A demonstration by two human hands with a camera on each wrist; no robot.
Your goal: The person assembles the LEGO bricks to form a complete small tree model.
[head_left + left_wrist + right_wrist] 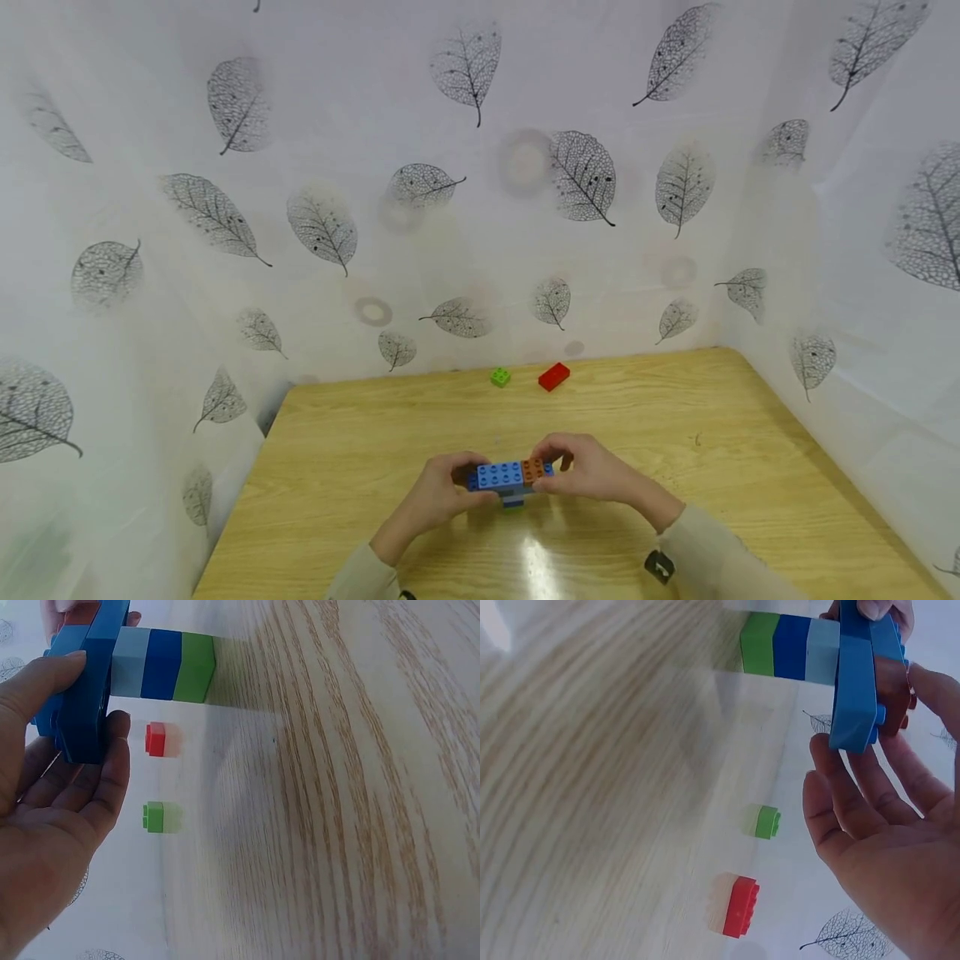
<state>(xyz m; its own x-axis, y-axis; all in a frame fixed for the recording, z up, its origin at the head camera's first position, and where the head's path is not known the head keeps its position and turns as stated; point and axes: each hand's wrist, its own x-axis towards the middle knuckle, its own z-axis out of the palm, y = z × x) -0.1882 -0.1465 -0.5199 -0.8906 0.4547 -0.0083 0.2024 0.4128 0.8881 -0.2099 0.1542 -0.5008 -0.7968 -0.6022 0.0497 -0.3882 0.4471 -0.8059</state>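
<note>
screened-off play or work nook, wider room hard to tell: wood-grain table (615, 412), leaf-print sheeting (495, 258) around.

Soft, even light with a white glare patch (538, 568) on the table (360, 433) (left wrist view dimmer, hazy).

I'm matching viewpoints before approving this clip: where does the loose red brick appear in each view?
Head: red brick below mid-height, just right of centre.
Left wrist: left of centre, above mid-height.
Right wrist: near the bottom, slightly right of centre.
Shared landmark: the mostly blue brick assembly.
</note>
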